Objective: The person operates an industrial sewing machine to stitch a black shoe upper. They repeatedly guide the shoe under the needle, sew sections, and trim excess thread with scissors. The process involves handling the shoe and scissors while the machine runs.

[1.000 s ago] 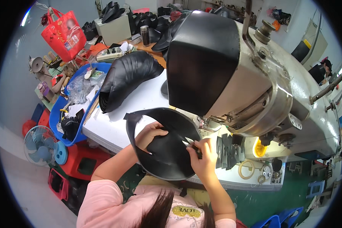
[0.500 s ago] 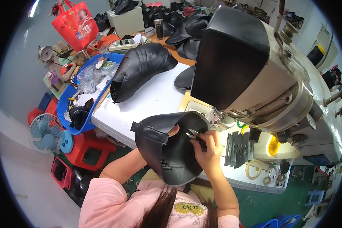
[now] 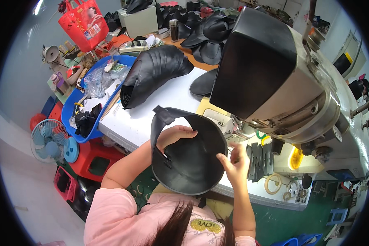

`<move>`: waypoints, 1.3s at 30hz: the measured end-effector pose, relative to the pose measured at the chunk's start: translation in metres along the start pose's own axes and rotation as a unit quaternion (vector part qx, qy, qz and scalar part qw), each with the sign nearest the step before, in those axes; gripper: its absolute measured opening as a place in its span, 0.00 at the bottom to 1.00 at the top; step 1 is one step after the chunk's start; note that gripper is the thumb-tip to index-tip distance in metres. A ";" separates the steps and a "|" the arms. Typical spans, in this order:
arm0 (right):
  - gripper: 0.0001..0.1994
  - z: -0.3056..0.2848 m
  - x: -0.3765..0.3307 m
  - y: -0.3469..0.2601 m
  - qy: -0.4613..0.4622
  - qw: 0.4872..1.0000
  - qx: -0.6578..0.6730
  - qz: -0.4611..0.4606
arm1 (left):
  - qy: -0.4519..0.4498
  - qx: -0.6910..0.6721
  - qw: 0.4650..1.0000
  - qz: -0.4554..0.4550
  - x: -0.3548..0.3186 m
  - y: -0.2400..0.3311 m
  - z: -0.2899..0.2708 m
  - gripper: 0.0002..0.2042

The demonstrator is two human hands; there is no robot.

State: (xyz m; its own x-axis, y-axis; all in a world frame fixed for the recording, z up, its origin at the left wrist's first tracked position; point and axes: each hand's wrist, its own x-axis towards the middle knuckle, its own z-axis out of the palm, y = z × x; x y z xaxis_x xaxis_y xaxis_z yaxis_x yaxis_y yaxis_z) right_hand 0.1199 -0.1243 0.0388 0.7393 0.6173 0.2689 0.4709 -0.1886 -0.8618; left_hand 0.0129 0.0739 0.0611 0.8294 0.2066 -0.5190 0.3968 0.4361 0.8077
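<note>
- Left hand (image 3: pixel 174 136) tucked inside the curved black piece (image 3: pixel 188 160), fingers curled over its inner face, gripping it near the upper rim
- Right hand (image 3: pixel 235 162) pinching the right edge of the same piece, fingertips (image 3: pixel 221 158) pressed on the rim
- Black piece held up between both hands, just in front of the chest and at the near edge of the white bench (image 3: pixel 151 110), bowed like a shallow bowl with a square tab (image 3: pixel 163 115) sticking out at its top left
- Sewing machine (image 3: pixel 283 78) close on the right, black hood above, grey body below, just beyond the right hand
- Small dark cut strips (image 3: pixel 258 160) lying on the bench beside the right hand, pale rings (image 3: pixel 273 183) a little further right
- Stack of ribbed black pieces (image 3: pixel 151 74) lying on the bench beyond the left hand, well apart from the held piece
- Blue tray (image 3: pixel 90 102) at the left end of the bench, filled with bags and odds and ends
- More black pieces (image 3: pixel 209 37) heaped at the far end
- Red bag (image 3: pixel 84 22) at top left
- Blue fan (image 3: pixel 51 141) and red stool (image 3: pixel 94 162) on the floor at left
</note>
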 end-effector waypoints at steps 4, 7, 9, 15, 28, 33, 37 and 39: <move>0.10 0.022 -0.005 0.020 -0.029 0.972 0.190 0.135 | -0.088 -0.299 0.949 0.048 0.026 -0.034 -0.034 0.24; 0.13 0.045 -0.010 0.046 0.037 0.956 0.236 0.170 | -0.081 -0.447 0.877 0.156 0.020 -0.068 -0.038 0.25; 0.14 0.059 -0.008 0.043 0.039 0.973 0.194 0.124 | 0.046 -0.307 0.925 0.217 0.017 -0.098 -0.018 0.23; 0.08 0.051 -0.008 0.040 -0.050 0.974 0.207 0.074 | 0.232 -0.119 0.924 0.278 0.068 -0.070 -0.061 0.14; 0.07 -0.129 -0.021 -0.031 0.390 0.808 -0.190 -0.399 | 0.087 0.241 0.946 0.199 0.267 0.075 -0.141 0.18; 0.09 -0.146 0.010 -0.051 0.421 0.812 -0.270 -0.302 | 0.380 0.397 0.692 0.468 0.253 0.069 -0.115 0.13; 0.11 -0.152 0.025 -0.048 0.421 0.788 -0.255 -0.371 | 0.388 0.196 0.711 0.552 0.176 0.058 -0.115 0.04; 0.11 -0.153 0.026 -0.046 0.432 0.770 -0.255 -0.395 | 0.440 0.107 0.701 0.552 0.130 0.043 -0.130 0.04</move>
State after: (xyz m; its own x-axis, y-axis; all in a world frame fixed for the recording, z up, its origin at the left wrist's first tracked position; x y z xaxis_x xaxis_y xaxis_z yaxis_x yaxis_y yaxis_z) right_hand 0.1908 -0.2162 0.1511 0.0665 -0.0035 0.9978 0.9023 -0.4266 -0.0616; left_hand 0.0866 0.2335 -0.0075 0.1520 0.8156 0.5584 -0.1675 -0.5355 0.8278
